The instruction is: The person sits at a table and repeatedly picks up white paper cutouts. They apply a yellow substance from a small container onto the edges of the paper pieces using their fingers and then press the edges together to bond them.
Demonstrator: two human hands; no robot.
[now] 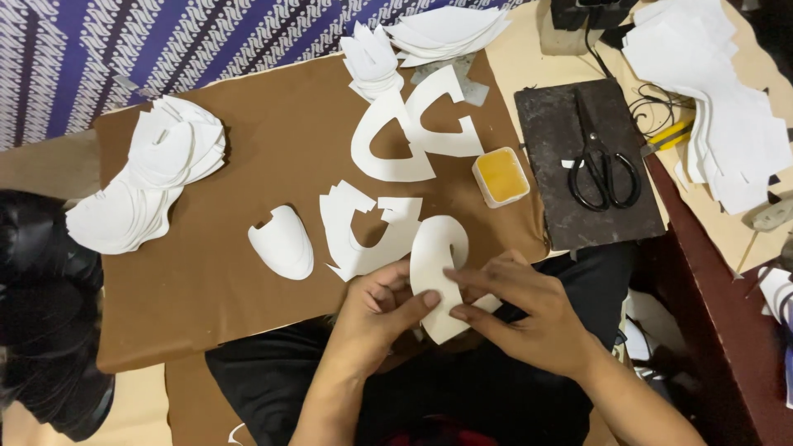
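From the head camera, both hands pinch one curved white cutout [436,268] over the person's lap, at the near edge of the brown sheet [248,157]. The left hand [376,314] grips its left side, thumb on top; the right hand [516,310] clamps its right side. Similar white pieces [372,231] lie just beyond, with a small yellow tub [500,176] and black scissors [603,165] to the right.

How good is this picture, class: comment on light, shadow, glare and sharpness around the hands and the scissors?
Head view: light is soft and even, with only faint shadows under the left hand and right hand; the white curved piece they hold looks bright, its surface detail washed out; the black scissors on the dark slab are fairly sharp; the left edge falls into dark, detail-less shadow.
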